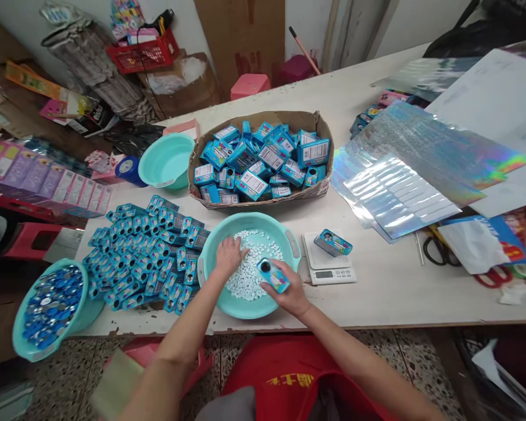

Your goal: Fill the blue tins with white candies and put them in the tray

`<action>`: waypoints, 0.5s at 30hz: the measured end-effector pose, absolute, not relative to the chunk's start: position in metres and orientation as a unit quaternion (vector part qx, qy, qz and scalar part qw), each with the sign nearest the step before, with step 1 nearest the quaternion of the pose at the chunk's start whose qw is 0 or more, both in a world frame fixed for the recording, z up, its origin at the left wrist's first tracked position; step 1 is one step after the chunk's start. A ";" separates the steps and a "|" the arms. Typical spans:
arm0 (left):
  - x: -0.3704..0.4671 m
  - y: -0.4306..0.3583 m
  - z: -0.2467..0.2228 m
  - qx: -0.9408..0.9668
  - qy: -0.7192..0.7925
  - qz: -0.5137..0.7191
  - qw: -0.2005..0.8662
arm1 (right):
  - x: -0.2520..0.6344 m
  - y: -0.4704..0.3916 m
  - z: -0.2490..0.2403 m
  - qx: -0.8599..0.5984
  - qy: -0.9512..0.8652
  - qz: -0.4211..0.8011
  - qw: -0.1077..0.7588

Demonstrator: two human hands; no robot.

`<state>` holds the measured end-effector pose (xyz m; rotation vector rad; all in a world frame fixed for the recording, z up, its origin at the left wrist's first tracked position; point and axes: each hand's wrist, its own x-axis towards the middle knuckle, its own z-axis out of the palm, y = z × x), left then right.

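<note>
A teal basin (251,311) holds many small white tablets (249,272). Inside it on the left, my left hand (230,255) rests on the tablets, fingers apart and pointing forward. My right hand (291,290) grips a small blue box (274,276) over the basin's right side, its round dark hole facing up. To the right, another blue box (333,242) lies on a white digital scale (333,273). Rows of blue boxes (144,251) stand packed together left of the basin.
Behind the basin sits a cardboard tray (263,204) full of blue boxes. An unfilled-looking teal bowl (166,161) is beside it. A basin of blue caps (52,307) stands far left. Shiny sheets (403,193) and scissors (438,248) lie right.
</note>
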<state>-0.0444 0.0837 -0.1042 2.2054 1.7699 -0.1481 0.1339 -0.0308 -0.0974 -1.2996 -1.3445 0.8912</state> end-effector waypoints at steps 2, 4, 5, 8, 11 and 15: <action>-0.051 0.078 -0.111 0.769 0.604 -0.171 0.122 | 0.124 -0.029 -0.100 -0.540 -0.611 0.295 0.498; -0.049 0.057 -0.114 0.751 0.605 -0.231 0.131 | 0.117 -0.027 -0.104 -0.569 -0.607 0.256 0.492; -0.046 0.043 -0.115 0.738 0.612 -0.243 0.147 | 0.115 -0.027 -0.105 -0.587 -0.596 0.246 0.490; -0.028 0.009 -0.119 0.715 0.620 -0.209 0.247 | 0.111 -0.026 -0.108 -0.617 -0.575 0.235 0.483; -0.004 -0.003 -0.127 0.660 0.619 -0.028 0.425 | 0.109 -0.026 -0.110 -0.628 -0.569 0.218 0.484; 0.017 0.004 -0.140 0.504 0.635 0.207 0.547 | 0.109 -0.025 -0.110 -0.639 -0.545 0.211 0.500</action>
